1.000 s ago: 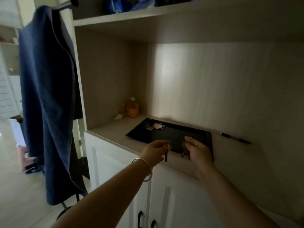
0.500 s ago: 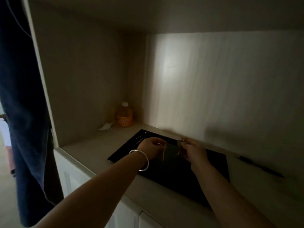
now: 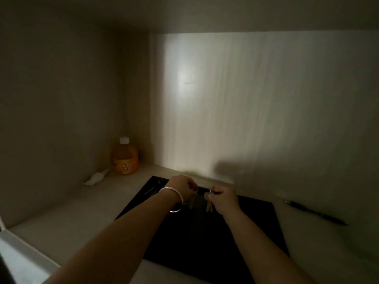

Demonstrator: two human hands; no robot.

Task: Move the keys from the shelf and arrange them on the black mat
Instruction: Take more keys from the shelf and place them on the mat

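Observation:
A black mat (image 3: 201, 238) lies on the pale shelf surface (image 3: 67, 218) inside a dim cabinet niche. My left hand (image 3: 182, 187), with a silver bangle on its wrist, is closed on a key (image 3: 191, 202) that hangs down over the mat's far part. My right hand (image 3: 224, 198) pinches a ring with a small bunch of keys (image 3: 208, 204) dangling just above the mat. The two hands are close together. More thin keys (image 3: 151, 190) lie on the mat's far left corner.
An orange drink bottle (image 3: 125, 157) stands in the back left corner, with a small white object (image 3: 96, 177) beside it. A black pen (image 3: 315, 212) lies on the shelf right of the mat. The niche walls close in at left and behind.
The view has moved closer into the niche, and the hanging blue coat has left the frame. Both hands have carried their keys from the mat's front edge to over its far part.

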